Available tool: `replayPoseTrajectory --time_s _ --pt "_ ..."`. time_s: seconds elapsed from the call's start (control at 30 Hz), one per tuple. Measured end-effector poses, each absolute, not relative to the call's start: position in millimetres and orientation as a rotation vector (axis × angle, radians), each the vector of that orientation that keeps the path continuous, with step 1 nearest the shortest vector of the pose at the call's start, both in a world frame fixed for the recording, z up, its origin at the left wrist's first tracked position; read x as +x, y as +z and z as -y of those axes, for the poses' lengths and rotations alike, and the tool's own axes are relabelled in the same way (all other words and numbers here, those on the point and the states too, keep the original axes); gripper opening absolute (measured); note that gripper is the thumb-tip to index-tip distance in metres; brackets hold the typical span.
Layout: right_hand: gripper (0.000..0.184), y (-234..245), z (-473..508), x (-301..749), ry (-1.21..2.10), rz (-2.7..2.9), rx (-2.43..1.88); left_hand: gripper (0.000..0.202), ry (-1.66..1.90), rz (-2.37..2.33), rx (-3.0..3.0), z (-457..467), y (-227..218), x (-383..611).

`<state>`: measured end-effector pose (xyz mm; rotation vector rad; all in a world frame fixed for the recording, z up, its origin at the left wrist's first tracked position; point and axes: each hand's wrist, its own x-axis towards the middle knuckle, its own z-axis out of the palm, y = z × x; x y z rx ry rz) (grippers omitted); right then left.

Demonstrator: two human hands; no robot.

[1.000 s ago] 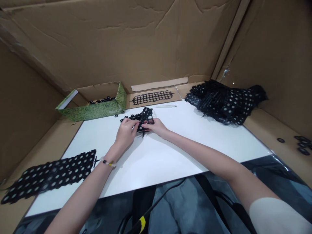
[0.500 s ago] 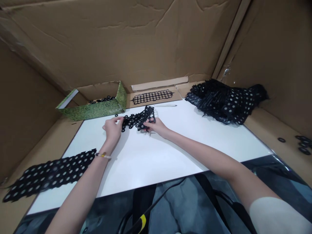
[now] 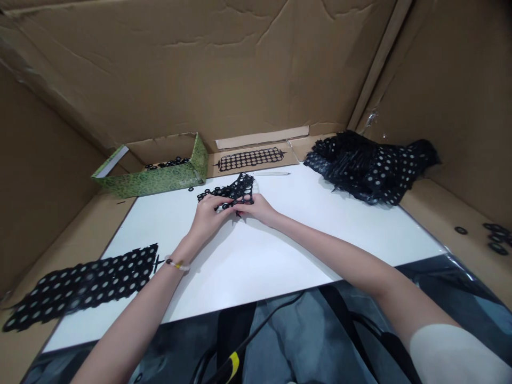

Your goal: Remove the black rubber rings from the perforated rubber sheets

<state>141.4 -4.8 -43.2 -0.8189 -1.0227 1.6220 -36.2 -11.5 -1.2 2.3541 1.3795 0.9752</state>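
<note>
A black perforated rubber sheet (image 3: 245, 185) stands bent up from the white board, gripped at its near edge by my right hand (image 3: 256, 209). My left hand (image 3: 210, 216) is closed with thumb and fingertips at the same sheet, close beside the right fingers. It pinches at a small black ring there, though the fingertips partly hide what is between them. Loose black rings (image 3: 216, 192) lie in a cluster just behind my left hand. One single ring (image 3: 191, 189) rests apart, near the green box.
A green patterned box (image 3: 160, 181) holding black rings stands at the back left. Behind the sheet lie an emptied ring lattice (image 3: 251, 159) and a white pen (image 3: 272, 173). Perforated sheets are piled (image 3: 372, 168) at right; another stack (image 3: 88, 285) lies front left. Rings (image 3: 498, 234) lie far right.
My left hand has moved right, from the loose rings to the sheet's edge beside my right hand. My right hand stays in place, holding the sheet.
</note>
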Motion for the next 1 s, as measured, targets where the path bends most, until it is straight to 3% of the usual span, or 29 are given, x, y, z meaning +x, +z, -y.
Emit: replayPoseTrajectory --time_s 0.23,0.47,0.7,0.87,1.0 --pt "0.036 -45.9 2.3 141.8 1.526 1.206 -0.834 0.020 0.919 -1.336 1.950 -1.9 -2.6 -40.5" --pt "0.031 -44.6 4.3 141.2 1.603 1.182 -0.805 0.027 1.452 -1.688 1.619 -34.9 -17.9 -78.1" --pt "0.025 -35.0 8.2 145.4 1.678 0.896 -0.748 0.022 1.027 -1.909 2.270 -19.3 -11.0 -72.2" --pt "0.022 -33.4 6.7 147.7 1.728 0.856 -0.659 0.035 0.842 -1.526 2.320 4.6 5.8 -43.3" --pt "0.025 -33.0 6.8 147.5 1.719 0.828 -0.672 0.028 0.811 -1.391 2.419 14.8 10.7 -34.8"
